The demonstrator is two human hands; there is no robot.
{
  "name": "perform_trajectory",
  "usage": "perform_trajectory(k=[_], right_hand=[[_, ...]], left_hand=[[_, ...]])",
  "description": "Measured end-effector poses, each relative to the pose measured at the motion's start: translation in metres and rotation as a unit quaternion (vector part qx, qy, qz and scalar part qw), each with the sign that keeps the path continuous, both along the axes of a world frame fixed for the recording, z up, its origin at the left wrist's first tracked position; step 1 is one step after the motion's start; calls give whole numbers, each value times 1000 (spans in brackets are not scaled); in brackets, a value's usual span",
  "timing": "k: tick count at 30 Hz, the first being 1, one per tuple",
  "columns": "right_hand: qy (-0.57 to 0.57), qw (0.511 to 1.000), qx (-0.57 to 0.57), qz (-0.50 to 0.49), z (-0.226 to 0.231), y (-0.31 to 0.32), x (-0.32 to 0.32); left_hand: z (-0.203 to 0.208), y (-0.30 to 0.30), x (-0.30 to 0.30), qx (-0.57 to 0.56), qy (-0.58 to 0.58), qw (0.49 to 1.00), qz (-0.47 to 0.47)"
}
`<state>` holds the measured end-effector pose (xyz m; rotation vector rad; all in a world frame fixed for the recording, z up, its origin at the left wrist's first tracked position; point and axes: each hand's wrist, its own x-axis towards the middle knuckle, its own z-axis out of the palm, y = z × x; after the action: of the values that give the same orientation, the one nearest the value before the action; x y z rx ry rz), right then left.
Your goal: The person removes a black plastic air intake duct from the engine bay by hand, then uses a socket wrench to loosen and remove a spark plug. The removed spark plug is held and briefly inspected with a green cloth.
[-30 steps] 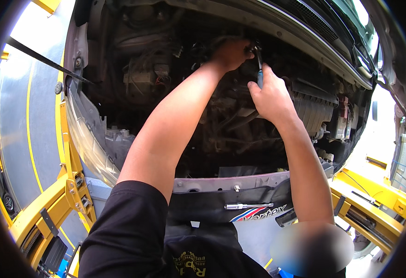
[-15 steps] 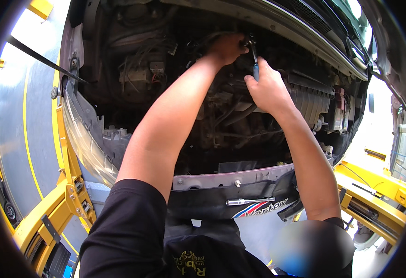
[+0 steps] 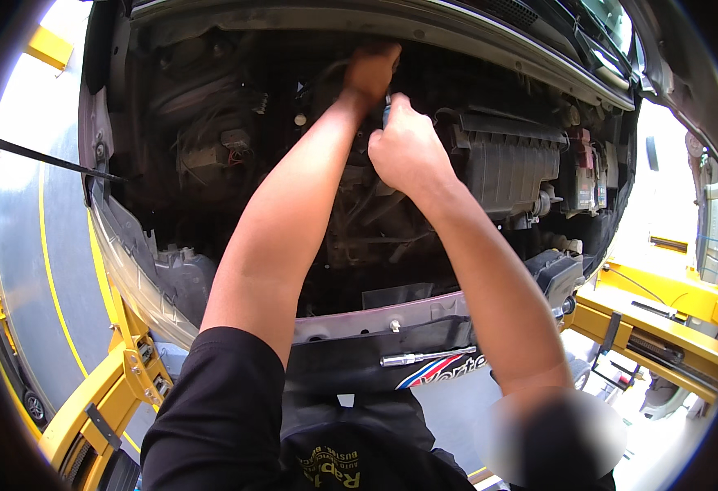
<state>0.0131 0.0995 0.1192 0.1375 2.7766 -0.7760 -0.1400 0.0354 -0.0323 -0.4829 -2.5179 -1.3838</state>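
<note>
We are under a raised car, arms stretched up into the engine bay (image 3: 236, 155). Our left hand (image 3: 371, 69) reaches highest, deep among the dark parts near the upper edge of the opening; its fingers curl in against something up there, but we cannot tell what they press on. Our right hand (image 3: 408, 151) sits just below and beside the left one, closed in a fist around the handle of a slim dark tool (image 3: 386, 110). Only a short stretch of the tool shows, rising from the top of the fist toward the left hand; its tip is hidden between the two hands.

To the right of our right hand lies a ribbed black plastic housing (image 3: 510, 168). Further right, small components with red and white parts (image 3: 588, 176) sit near the wheel arch.

Lower down, the loosened grey underside panel (image 3: 375, 315) hangs across the view. On the dark cover below it rests a chrome socket extension bar (image 3: 424, 357), lying nearly level, well apart from both hands.

Yellow lift arms (image 3: 662, 315) flank the car on both sides. Our black sleeve (image 3: 220, 417) fills the lower left.
</note>
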Motion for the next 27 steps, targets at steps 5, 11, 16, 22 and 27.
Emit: perform_trajectory(k=[5, 11, 16, 22, 27], right_hand=[[-41, 998, 2, 39, 11, 13, -5], [29, 990, 39, 132, 3, 69, -13], [-14, 984, 127, 126, 47, 45, -9], [-25, 986, 125, 108, 35, 20, 3], [-34, 981, 134, 133, 43, 6, 3]], left_hand=[[6, 7, 5, 55, -45, 997, 27], [11, 26, 11, 184, -101, 964, 163], [33, -1, 16, 301, -227, 926, 41], [29, -8, 23, 298, -224, 927, 49], [13, -36, 21, 155, -104, 982, 23]])
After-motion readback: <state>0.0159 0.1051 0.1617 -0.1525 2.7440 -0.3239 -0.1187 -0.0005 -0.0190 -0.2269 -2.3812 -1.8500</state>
